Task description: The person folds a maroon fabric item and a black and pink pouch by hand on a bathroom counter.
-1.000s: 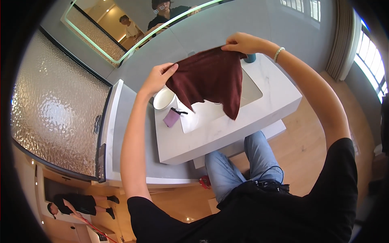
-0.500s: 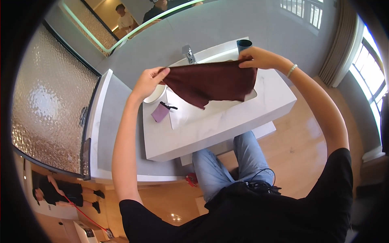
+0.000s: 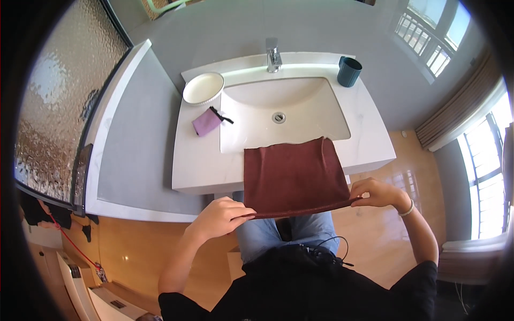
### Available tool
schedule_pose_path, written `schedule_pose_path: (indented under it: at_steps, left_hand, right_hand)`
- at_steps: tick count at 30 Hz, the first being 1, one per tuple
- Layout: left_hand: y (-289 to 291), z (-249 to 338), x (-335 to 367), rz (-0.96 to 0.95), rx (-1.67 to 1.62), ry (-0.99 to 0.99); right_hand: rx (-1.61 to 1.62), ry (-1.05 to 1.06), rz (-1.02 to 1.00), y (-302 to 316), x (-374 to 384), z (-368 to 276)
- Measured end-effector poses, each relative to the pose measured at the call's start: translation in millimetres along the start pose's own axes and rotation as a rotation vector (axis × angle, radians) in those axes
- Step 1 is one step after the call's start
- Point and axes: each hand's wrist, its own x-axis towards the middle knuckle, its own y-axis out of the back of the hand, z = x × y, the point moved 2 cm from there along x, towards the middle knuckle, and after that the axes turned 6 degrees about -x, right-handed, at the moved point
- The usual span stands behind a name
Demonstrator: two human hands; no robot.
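A dark red-brown cloth is stretched between my hands, its far part lying over the front edge of the white sink counter. My left hand pinches the near left corner. At the near right corner, my right hand grips the cloth between thumb and fingers. The near edge hangs off the counter, above my legs. Beyond the cloth is the white basin with a round metal drain, partly overlapped by the cloth's far edge.
On the counter's left are a white bowl and a small purple pouch with a black strap. A chrome faucet stands behind the basin, a dark teal mug at right. Textured glass rises on the left.
Both hands have drawn the cloth toward me, from above the basin down to the counter's front edge. My view has tilted down, and the whole basin and mug now show.
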Motion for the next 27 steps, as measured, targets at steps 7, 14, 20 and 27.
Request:
schedule_pose_path:
  at_steps: [7,14,20,27]
  left_hand:
    - [-16.0,-34.9,6.3,0.292,-0.26,0.141]
    - [-19.1,-81.2,46.6,0.53,0.006,0.161]
    - [-20.6,-92.4,51.5,0.54,0.085,0.193]
    - [-28.2,-89.6,56.2,0.415,0.251,0.265]
  right_hand:
    - [-0.002,-0.012,0.186,12.3,13.4,24.6]
    - [-0.082,-0.149,0.553,29.0,88.0,51.8]
    - [-0.156,-0.184,0.579,32.6,108.2,77.5]
    - [-0.305,-0.118,0.529,30.5,115.0,76.7]
